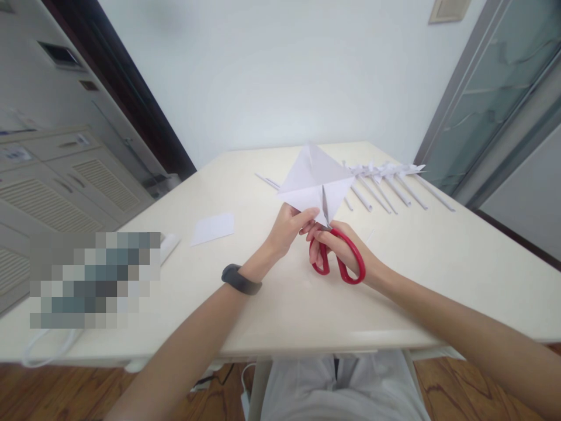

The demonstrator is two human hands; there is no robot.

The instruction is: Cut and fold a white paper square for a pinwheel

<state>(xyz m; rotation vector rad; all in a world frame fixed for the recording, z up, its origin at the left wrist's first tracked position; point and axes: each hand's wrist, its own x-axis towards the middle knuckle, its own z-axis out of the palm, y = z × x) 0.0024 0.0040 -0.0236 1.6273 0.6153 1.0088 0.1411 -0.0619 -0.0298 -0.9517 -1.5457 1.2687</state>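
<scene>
Above the middle of the table, my left hand [291, 225] pinches the lower left edge of a white sheet of paper [315, 172], which is creased and held cornerwise. My right hand [335, 240] is closed around the handles of red-handled scissors [357, 260]. Their blades point away from me and lie against the paper near its lower corner, along a dark slit-like line. Whether the blades are fully closed I cannot tell. Both hands are close together, fingers nearly touching below the paper. A dark band [241, 279] sits on my left wrist.
Several rolled paper sticks with folded tops [385, 181] lie at the right back. Thin paper rolls [268, 181] lie behind the held sheet. A white paper piece [213, 228] rests on the left, near a blurred-out object [94, 280]. A wall borders the table's far edge.
</scene>
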